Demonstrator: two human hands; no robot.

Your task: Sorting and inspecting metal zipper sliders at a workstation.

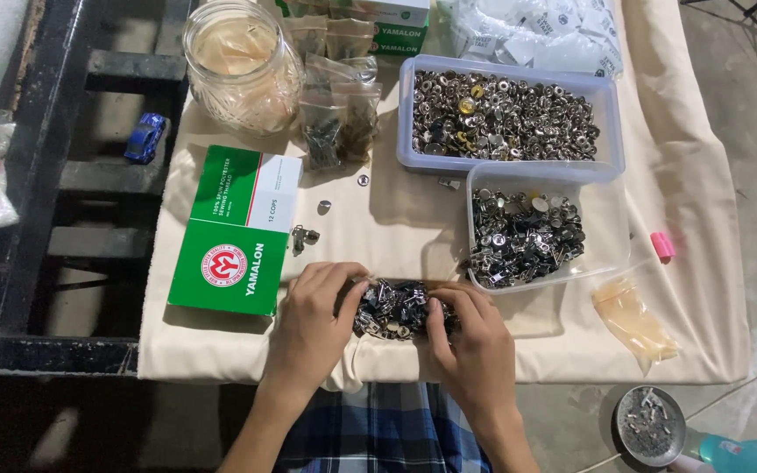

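Note:
Both of my hands rest at the near edge of a cloth-covered table (396, 223). Between them lies a small clear bag of metal clasps (393, 307). My left hand (313, 320) grips the bag's left end with curled fingers. My right hand (470, 342) pinches its right end. Just beyond my right hand stands a clear plastic tub (606, 219) partly filled with dark and silver metal clasps. Farther back is a larger tub (611, 105) full of round silver snap buttons.
A green and white carton (234, 232) lies left of my hands, with a few loose metal pieces (304, 236) beside it. A glass jar (243, 66), several small filled bags (339, 118), a pink object (662, 245), an empty bag (634, 320) and a round metal dish (650, 425) surround them.

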